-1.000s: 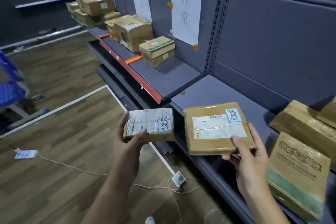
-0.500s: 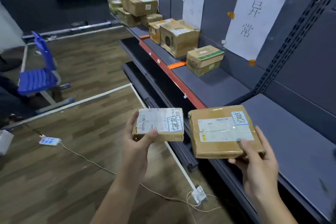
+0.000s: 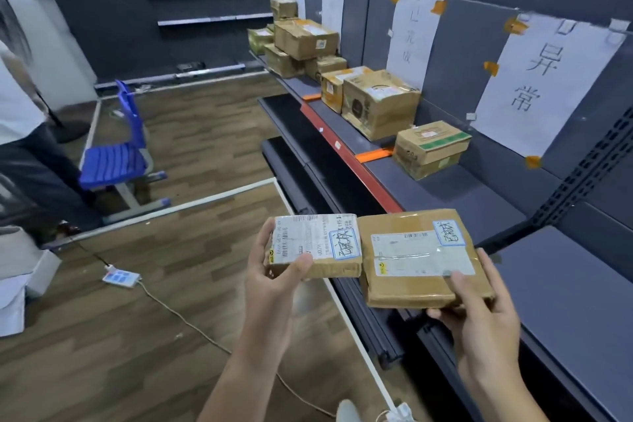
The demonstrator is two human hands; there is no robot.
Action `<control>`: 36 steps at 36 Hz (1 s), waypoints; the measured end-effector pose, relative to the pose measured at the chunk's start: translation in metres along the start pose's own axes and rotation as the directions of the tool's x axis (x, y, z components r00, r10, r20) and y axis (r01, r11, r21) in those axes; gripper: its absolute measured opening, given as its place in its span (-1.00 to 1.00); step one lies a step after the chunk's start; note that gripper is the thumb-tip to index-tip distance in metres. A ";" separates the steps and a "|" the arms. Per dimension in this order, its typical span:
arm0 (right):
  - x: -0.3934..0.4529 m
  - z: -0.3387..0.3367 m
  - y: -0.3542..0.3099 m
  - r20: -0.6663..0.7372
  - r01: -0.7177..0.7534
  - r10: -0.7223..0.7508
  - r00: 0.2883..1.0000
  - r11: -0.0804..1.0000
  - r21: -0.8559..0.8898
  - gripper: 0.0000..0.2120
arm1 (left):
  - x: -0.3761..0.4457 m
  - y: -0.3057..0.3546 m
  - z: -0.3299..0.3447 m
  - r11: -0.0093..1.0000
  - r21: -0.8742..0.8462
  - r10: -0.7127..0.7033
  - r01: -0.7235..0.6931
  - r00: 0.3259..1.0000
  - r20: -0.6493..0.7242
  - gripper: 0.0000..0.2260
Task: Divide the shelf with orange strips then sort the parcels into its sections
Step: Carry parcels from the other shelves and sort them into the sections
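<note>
A small parcel (image 3: pixel 317 245) is gripped by the left hand (image 3: pixel 274 279), a larger parcel (image 3: pixel 419 257) by the right hand (image 3: pixel 479 315), before the shelf's (image 3: pixel 462 192) front edge; both are judged light, stiff, best held at corners.

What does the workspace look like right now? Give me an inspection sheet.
Surface: grey shelf, bare stretch before the sign; orange strip across it.
Job's things: small parcel and larger brown parcel in hand; green-banded box and other boxes shelved.
Clutter: nothing seen on the shelf.
Grips: left hand holds the small parcel; right hand holds the larger one.
Cables: power strip with cord on the floor.
Surroundings: blue chair, paper sign, a person at left.
</note>
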State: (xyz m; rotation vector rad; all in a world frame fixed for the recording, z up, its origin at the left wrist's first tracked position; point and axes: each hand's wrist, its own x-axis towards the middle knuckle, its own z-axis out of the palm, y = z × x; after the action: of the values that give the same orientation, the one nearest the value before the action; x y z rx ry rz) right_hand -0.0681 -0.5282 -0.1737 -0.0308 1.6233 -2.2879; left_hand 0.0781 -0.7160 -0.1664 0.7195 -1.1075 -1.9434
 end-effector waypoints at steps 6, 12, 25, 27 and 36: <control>0.034 0.026 0.005 0.029 -0.017 0.017 0.999 1.000 0.024 -0.52 | 0.039 0.003 0.004 1.000 -0.010 0.009 -0.009 0.999 -0.049 -0.23; 0.083 0.050 0.007 0.042 -0.060 0.057 0.997 0.996 0.064 -0.49 | 0.089 0.003 0.017 0.999 0.012 0.031 -0.030 0.998 -0.054 -0.30; 0.195 0.089 -0.007 -0.006 -0.044 0.045 0.999 0.995 0.085 -0.53 | 0.204 -0.002 0.065 0.996 0.073 0.050 -0.047 0.998 -0.036 -0.23; 0.206 0.093 -0.008 -0.028 -0.031 0.033 0.999 0.996 0.085 -0.51 | 0.215 -0.002 0.071 0.997 0.065 0.043 -0.040 0.998 -0.040 -0.25; 0.260 0.133 -0.007 -0.096 -0.009 0.019 0.995 0.995 0.102 -0.54 | 0.285 0.001 0.080 0.998 0.056 0.034 -0.032 0.999 -0.036 -0.18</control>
State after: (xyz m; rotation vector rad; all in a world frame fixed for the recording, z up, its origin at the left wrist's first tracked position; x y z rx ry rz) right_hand -0.2873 -0.7206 -0.1662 0.1170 1.5450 -2.3919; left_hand -0.1376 -0.9184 -0.1554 0.7592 -1.1470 -1.8705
